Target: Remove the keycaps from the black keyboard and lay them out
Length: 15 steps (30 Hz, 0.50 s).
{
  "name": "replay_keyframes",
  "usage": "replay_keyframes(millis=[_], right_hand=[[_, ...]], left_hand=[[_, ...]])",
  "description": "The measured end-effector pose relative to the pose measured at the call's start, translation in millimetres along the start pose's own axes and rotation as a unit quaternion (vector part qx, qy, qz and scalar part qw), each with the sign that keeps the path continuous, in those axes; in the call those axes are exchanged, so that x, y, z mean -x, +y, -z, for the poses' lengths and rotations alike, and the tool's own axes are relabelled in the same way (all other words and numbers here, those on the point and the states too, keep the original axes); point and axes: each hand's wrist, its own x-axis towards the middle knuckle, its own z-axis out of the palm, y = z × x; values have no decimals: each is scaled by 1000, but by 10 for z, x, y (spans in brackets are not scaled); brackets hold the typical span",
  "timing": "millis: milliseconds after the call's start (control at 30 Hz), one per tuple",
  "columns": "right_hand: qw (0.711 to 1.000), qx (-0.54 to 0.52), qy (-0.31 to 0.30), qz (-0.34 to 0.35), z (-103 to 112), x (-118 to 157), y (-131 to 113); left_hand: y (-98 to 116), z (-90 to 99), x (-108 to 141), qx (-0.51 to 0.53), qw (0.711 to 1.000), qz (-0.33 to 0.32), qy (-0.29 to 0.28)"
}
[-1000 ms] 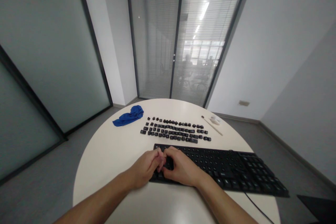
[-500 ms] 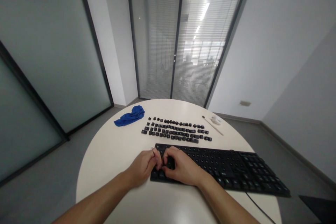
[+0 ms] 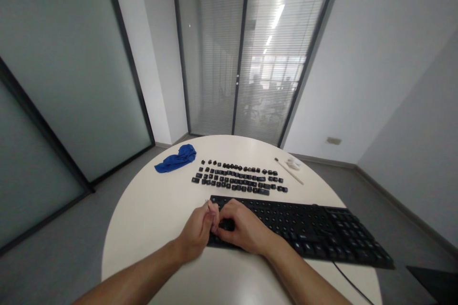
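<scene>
A black keyboard (image 3: 304, 231) lies across the near part of the round table, many of its keycaps off. Over its left end, my left hand (image 3: 199, 229) is closed, fingers curled, with a thin wire-like piece sticking out at the top; what it grips is too small to name. My right hand (image 3: 244, 226) touches the left one, its thumb and fingers curled together above the left keys. Whatever lies between its fingertips is hidden. Beyond the keyboard, loose black keycaps (image 3: 234, 181) stand in rows.
A crumpled blue cloth (image 3: 177, 158) lies at the table's back left. At the back right are a thin brush (image 3: 289, 171) and a small clear plastic bag (image 3: 294, 163). The keyboard's cable (image 3: 352, 282) runs off the near right edge of the white table (image 3: 143, 219).
Both hands have shifted slightly left, and the right fingers have drawn closer to the left hand. The keyboard and keycaps look the same.
</scene>
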Motion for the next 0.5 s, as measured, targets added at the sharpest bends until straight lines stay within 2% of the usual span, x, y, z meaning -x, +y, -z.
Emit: replay_keyframes(millis=[233,500], right_hand=[[1000,10,4,-4,-3,2,19],[1000,3,-5,0,-1,4,20]], left_hand=[[18,-39,7,36,999,-4,23],[13,-76,-75,119,989,57,68]])
